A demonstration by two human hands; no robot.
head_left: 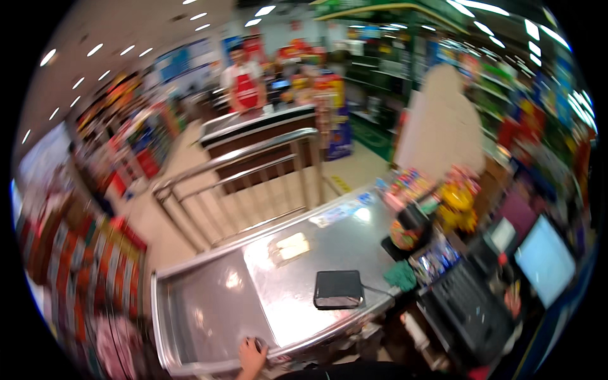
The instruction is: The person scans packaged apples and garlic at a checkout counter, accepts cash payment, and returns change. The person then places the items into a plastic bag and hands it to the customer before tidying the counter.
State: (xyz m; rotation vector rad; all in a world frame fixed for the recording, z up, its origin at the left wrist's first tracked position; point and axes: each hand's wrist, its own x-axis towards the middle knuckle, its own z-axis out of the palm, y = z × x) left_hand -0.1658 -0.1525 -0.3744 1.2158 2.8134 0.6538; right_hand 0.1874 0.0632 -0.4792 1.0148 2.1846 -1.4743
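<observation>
My left hand (251, 355) rests at the near edge of a stainless steel checkout counter (294, 304), by the recessed end. Its fingers curl around a small dark object (259, 344), too blurred to name. My right hand is out of view. Before me, a black box-shaped device (338, 287) with a cable lies on the counter to the right of the hand. Beside it, farther right, is a crumpled green cloth (400, 275). The recessed metal tray (209, 308) is at the counter's left end.
A keyboard (470, 308) and a lit screen (546, 261) stand at the right. Packaged sweets (413, 185) crowd the counter's far right corner. Beyond the counter runs a metal railing (237, 156). A person in a red apron (246, 90) stands behind another counter (266, 147).
</observation>
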